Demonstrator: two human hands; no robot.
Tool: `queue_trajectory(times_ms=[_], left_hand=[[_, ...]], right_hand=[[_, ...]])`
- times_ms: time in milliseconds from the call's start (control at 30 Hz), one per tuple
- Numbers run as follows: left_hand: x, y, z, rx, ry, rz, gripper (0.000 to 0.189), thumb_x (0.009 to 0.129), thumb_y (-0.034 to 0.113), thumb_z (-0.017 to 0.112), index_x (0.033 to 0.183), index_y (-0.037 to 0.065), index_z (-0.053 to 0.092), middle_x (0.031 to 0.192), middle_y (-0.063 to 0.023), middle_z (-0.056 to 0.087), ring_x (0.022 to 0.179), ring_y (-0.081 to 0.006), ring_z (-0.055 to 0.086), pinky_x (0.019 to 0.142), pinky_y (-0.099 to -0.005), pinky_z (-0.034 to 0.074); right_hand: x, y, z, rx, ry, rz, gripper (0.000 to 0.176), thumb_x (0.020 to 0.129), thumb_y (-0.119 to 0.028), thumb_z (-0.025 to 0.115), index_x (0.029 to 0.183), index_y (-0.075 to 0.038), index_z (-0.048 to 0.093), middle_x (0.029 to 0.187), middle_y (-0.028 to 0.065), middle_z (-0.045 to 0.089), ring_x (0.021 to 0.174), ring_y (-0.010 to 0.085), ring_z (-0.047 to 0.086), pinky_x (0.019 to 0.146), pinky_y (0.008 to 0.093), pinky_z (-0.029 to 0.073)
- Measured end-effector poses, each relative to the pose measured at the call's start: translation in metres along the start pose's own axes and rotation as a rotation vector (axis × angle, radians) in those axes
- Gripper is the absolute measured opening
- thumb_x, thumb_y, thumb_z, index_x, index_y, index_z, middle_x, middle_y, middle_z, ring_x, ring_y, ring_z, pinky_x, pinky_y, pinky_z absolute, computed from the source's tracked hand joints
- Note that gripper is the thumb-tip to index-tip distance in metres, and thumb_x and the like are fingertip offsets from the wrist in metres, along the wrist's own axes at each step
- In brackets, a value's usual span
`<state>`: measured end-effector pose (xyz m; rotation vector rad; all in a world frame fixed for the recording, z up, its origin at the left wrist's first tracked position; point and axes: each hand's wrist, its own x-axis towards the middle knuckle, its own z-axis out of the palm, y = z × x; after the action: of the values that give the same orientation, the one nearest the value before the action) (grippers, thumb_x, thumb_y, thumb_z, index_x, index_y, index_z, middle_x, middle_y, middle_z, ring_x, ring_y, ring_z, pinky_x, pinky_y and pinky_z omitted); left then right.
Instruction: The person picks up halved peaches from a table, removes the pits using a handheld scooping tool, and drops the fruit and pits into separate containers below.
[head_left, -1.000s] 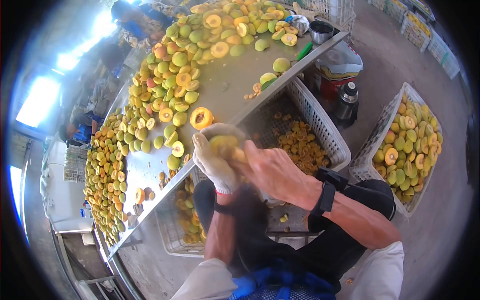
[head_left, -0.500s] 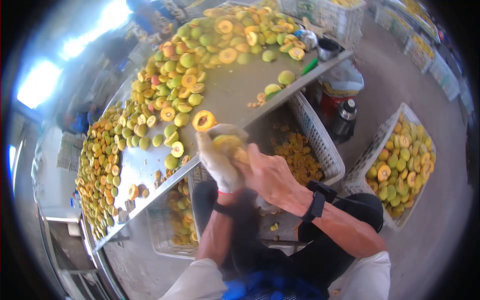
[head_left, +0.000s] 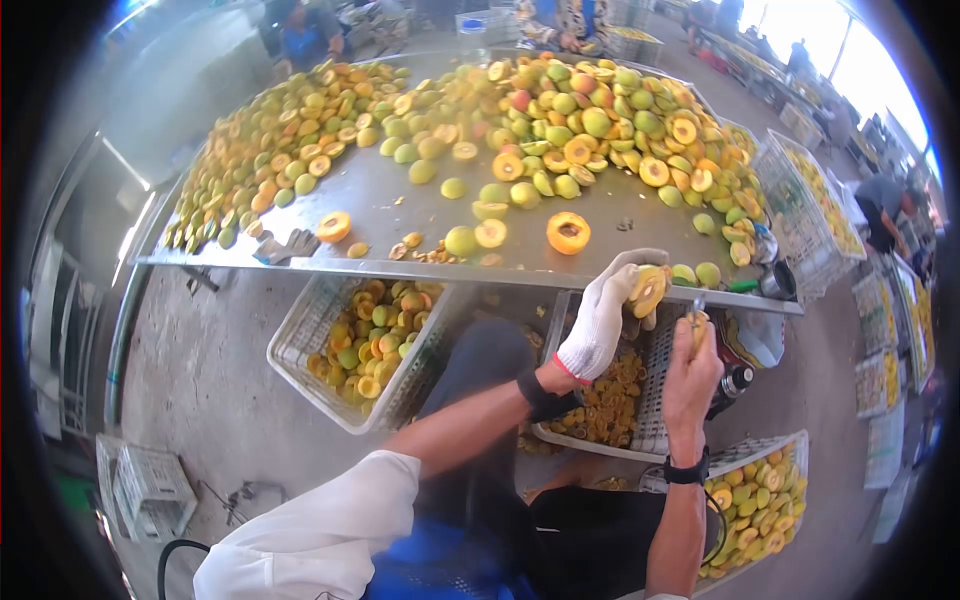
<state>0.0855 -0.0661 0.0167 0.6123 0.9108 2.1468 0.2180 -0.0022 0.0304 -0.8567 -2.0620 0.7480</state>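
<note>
My left hand [head_left: 602,315], in a white knit glove, grips a halved yellow peach [head_left: 650,290] with its cut face turned to the right. Just right of it, my bare right hand [head_left: 692,385] is closed around a small metal-tipped tool [head_left: 699,304]. An orange-yellow bit [head_left: 697,326] shows at those fingers; whether it is fruit or handle I cannot make out. Both hands are above the table's front edge and a crate of brown-orange pits and scraps [head_left: 605,405]. On the metal table [head_left: 400,225], a pitted orange peach half [head_left: 568,232] lies left of my gloved hand.
Heaped peach halves [head_left: 590,120] cover the table's far side. A grey glove [head_left: 290,246] lies near its front edge. Peach-filled crates stand below left [head_left: 350,425] and lower right [head_left: 800,470]. A thermos [head_left: 735,385] and metal cup [head_left: 778,280] are at right. People work beyond.
My view has turned to the right, taking in more of the table. Earlier my hands were together on a fruit; now they are apart, the right one lower and to the right.
</note>
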Motion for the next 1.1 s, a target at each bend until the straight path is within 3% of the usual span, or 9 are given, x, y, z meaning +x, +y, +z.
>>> queue_trajectory(times_ms=[233,333,433,467,600,733,767,833,1100], left_hand=[[-0.086,0.142,-0.055,0.530,0.057,0.028,0.042,0.105,0.026,0.050,0.140,0.005,0.057,0.106,-0.0076,0.069,0.083,-0.0113,0.063,0.071,-0.0254,0.052],[-0.125,0.152,-0.130,0.707,0.284,-0.094,0.047,0.103,0.029,0.054,0.143,0.004,0.055,0.109,-0.0103,0.069,0.086,-0.0140,0.066,0.073,-0.0275,0.054],[-0.142,0.144,-0.212,0.883,0.519,-0.251,0.053,0.100,0.031,0.058,0.145,0.003,0.054,0.113,-0.0131,0.070,0.090,-0.0167,0.069,0.076,-0.0295,0.056],[-0.142,0.141,-0.236,0.952,0.576,-0.290,0.055,0.100,0.032,0.060,0.146,0.002,0.053,0.114,-0.0140,0.071,0.091,-0.0176,0.070,0.077,-0.0302,0.057],[-0.123,0.129,-0.292,1.247,0.716,-0.163,0.060,0.096,0.032,0.066,0.145,-0.001,0.054,0.115,-0.0178,0.073,0.098,-0.0197,0.072,0.086,-0.0319,0.058],[-0.118,0.097,-0.299,1.298,0.610,0.169,0.046,0.096,0.022,0.067,0.134,-0.003,0.063,0.110,-0.0174,0.076,0.093,-0.0193,0.074,0.088,-0.0307,0.056],[-0.115,0.095,-0.285,1.276,0.562,0.211,0.041,0.096,0.019,0.066,0.131,-0.003,0.065,0.111,-0.0169,0.076,0.093,-0.0196,0.074,0.089,-0.0301,0.055],[-0.103,0.109,-0.237,1.241,0.497,0.178,0.030,0.097,0.014,0.066,0.124,0.001,0.070,0.103,-0.0159,0.076,0.089,-0.0203,0.074,0.085,-0.0308,0.056],[0.023,0.142,-0.228,1.875,0.170,0.060,0.036,0.090,0.030,0.068,0.120,0.012,0.072,0.116,-0.0181,0.071,0.104,-0.0347,0.070,0.090,-0.0440,0.055]], right_hand=[[0.002,-0.002,-0.007,-0.035,0.030,-0.018,0.036,0.109,-0.031,0.052,0.104,0.004,0.061,0.073,0.0103,0.055,0.067,0.0179,0.048,0.063,0.0364,0.044],[0.008,0.020,-0.005,-0.031,0.042,-0.001,0.037,0.109,-0.033,0.052,0.101,0.002,0.061,0.072,0.0055,0.052,0.064,0.0151,0.046,0.059,0.0340,0.041],[0.012,0.014,-0.010,0.013,-0.036,0.128,0.035,0.107,-0.030,0.054,0.105,0.004,0.061,0.083,0.0224,0.063,0.073,0.0319,0.055,0.072,0.0421,0.048],[0.012,0.012,-0.011,0.029,-0.054,0.126,0.035,0.107,-0.030,0.054,0.105,0.004,0.061,0.083,0.0213,0.062,0.073,0.0296,0.054,0.072,0.0417,0.048],[0.010,0.003,-0.010,0.046,-0.127,0.163,0.035,0.107,-0.030,0.054,0.106,0.004,0.062,0.084,0.0212,0.062,0.074,0.0279,0.054,0.073,0.0417,0.047],[0.012,0.017,0.004,-0.032,-0.076,-0.053,0.037,0.109,-0.031,0.054,0.097,0.003,0.058,0.069,0.0135,0.053,0.061,0.0221,0.044,0.058,0.0371,0.042],[0.011,0.018,0.004,-0.070,-0.124,-0.027,0.036,0.108,-0.031,0.054,0.099,0.003,0.059,0.077,0.0189,0.057,0.069,0.0300,0.050,0.064,0.0414,0.044],[0.011,0.015,0.004,-0.146,-0.217,0.022,0.035,0.105,-0.032,0.056,0.104,0.003,0.062,0.094,0.0297,0.065,0.084,0.0457,0.061,0.076,0.0501,0.047],[0.012,0.000,0.017,-0.233,-0.337,-0.017,0.031,0.103,-0.034,0.060,0.101,-0.003,0.057,0.084,0.0306,0.064,0.083,0.0527,0.062,0.068,0.0582,0.046]])
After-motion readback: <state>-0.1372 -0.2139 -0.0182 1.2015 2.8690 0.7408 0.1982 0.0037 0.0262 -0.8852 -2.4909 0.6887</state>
